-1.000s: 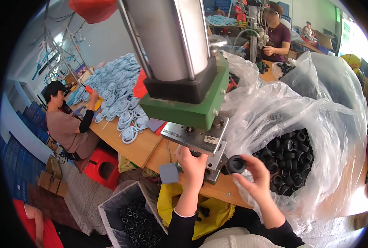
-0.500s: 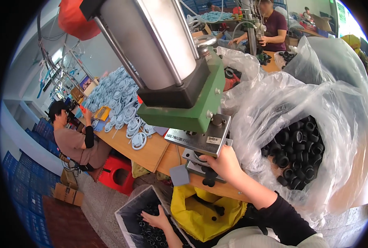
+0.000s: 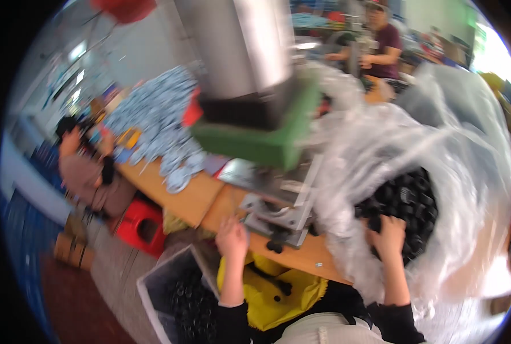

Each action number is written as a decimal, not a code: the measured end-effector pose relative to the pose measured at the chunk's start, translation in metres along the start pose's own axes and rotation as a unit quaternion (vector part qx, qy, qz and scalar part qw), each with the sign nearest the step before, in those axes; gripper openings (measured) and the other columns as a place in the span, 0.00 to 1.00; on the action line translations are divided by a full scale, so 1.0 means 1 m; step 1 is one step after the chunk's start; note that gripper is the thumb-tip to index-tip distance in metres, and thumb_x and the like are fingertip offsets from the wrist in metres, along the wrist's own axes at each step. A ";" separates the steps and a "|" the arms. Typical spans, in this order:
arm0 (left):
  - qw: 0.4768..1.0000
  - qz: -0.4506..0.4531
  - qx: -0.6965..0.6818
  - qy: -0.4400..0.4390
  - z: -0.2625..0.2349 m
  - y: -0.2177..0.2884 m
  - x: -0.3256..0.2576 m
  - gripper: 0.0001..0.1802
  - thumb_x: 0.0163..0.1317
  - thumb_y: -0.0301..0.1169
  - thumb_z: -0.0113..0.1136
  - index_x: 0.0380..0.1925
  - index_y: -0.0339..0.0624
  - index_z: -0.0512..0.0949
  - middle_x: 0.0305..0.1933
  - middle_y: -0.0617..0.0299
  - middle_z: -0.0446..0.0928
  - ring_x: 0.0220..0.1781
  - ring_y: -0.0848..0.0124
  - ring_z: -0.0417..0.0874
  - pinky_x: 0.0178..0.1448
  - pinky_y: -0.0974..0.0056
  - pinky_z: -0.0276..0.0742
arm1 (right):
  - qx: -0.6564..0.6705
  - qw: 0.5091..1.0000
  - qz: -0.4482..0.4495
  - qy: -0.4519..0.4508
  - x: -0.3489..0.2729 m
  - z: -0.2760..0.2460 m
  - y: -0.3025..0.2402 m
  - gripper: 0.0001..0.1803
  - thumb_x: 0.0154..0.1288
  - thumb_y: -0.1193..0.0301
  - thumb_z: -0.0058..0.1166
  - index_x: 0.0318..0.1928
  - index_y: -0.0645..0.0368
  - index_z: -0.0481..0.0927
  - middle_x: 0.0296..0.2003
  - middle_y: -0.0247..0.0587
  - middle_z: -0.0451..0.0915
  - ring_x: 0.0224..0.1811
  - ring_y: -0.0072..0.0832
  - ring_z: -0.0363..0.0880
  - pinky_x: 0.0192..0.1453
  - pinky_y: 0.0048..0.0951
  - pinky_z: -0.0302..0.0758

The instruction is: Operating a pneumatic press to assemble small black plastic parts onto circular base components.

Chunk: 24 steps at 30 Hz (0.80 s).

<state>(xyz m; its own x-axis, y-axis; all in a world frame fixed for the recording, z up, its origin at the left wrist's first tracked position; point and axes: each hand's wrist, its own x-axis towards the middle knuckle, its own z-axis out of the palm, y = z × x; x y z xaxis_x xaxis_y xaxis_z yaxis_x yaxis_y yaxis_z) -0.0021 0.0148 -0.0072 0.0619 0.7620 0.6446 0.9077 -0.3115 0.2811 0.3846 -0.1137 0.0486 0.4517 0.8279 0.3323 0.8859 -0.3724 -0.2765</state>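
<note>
My right hand [image 3: 388,234] digs, fingers curled, into the clear bag [image 3: 439,143] of black rings [image 3: 407,198], while my left hand [image 3: 231,238] waits by the press [image 3: 272,212], grip unclear.

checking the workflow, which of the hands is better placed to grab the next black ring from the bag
Right. The right hand is already inside the clear plastic bag, resting on the black rings. The left hand is up at the edge of the metal press base, away from the bag.
</note>
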 end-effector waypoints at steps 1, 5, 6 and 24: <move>1.000 0.015 0.001 -0.006 0.003 0.006 0.004 0.14 0.54 0.30 0.57 0.40 0.39 0.80 0.46 0.51 0.80 0.50 0.48 0.80 0.52 0.51 0.77 | -0.017 1.000 0.018 0.004 -0.003 0.002 0.007 0.24 0.42 0.66 0.64 0.43 0.59 0.80 0.43 0.46 0.77 0.49 0.47 0.71 0.51 0.43 0.73; 0.999 -0.044 0.020 0.010 -0.005 0.029 0.003 0.22 0.54 0.30 0.57 0.51 0.40 0.74 0.52 0.48 0.75 0.56 0.49 0.75 0.57 0.45 0.68 | -0.030 0.998 -0.037 0.029 -0.005 0.008 0.025 0.24 0.42 0.66 0.61 0.43 0.63 0.79 0.40 0.50 0.78 0.43 0.51 0.73 0.50 0.46 0.71; 0.996 -0.060 -0.068 0.023 -0.009 0.045 0.001 0.22 0.54 0.31 0.58 0.51 0.38 0.74 0.53 0.47 0.75 0.58 0.49 0.73 0.59 0.44 0.66 | 0.073 0.997 -0.009 -0.017 0.000 0.002 0.032 0.25 0.45 0.70 0.60 0.47 0.67 0.78 0.42 0.55 0.79 0.45 0.51 0.75 0.52 0.44 0.71; 0.932 -0.099 -0.295 0.186 -0.038 0.152 0.059 0.28 0.44 0.33 0.72 0.46 0.39 0.72 0.45 0.50 0.74 0.52 0.50 0.74 0.60 0.47 0.67 | 0.550 0.831 -0.027 -0.076 -0.025 -0.021 -0.034 0.29 0.61 0.85 0.51 0.63 0.65 0.63 0.55 0.41 0.70 0.52 0.24 0.71 0.57 0.22 0.66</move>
<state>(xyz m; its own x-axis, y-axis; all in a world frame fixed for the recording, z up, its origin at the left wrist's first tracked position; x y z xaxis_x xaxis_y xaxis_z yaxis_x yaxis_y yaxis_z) 0.1238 -0.0094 0.1007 -0.3297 0.6223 0.7100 0.4940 -0.5271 0.6914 0.3458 -0.1305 0.0691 0.3221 0.9055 0.2763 0.2349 0.2063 -0.9499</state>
